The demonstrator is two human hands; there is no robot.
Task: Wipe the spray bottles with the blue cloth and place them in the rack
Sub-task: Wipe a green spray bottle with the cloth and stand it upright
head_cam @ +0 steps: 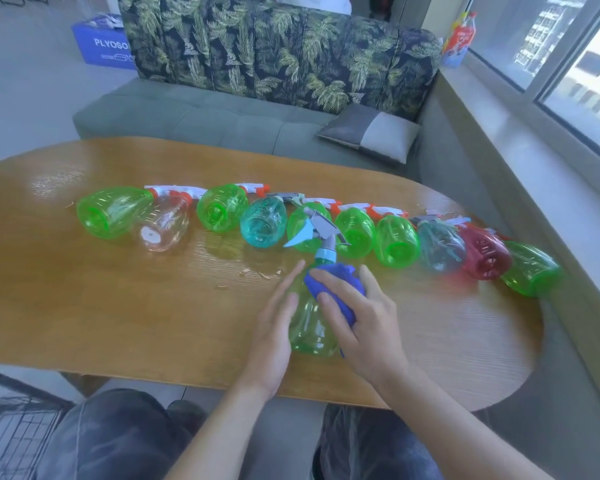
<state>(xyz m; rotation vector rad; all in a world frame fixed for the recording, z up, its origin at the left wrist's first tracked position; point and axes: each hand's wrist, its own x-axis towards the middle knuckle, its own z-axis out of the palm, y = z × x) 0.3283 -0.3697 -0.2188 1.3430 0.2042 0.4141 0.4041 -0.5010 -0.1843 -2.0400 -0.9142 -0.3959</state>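
Observation:
A green spray bottle (310, 323) with a grey and light-blue trigger head stands upright near the table's front edge. My left hand (274, 327) lies against its left side with fingers nearly straight. My right hand (357, 317) presses the blue cloth (336, 285) against the bottle's shoulder, fingers curled over the cloth. Behind it, several spray bottles lie on their sides in a row: green ones (113, 211), a clear one (163, 225), a teal one (264, 221) and a red one (485, 256). A black wire rack (11, 427) shows at the lower left, beside my knee.
The wooden oval table (118, 306) has small crumbs near its middle. A sofa with leaf-patterned back (278, 53) and a grey cushion (371, 133) stands behind the table. A window ledge (520, 133) runs along the right. A blue box (101, 46) sits on the floor at far left.

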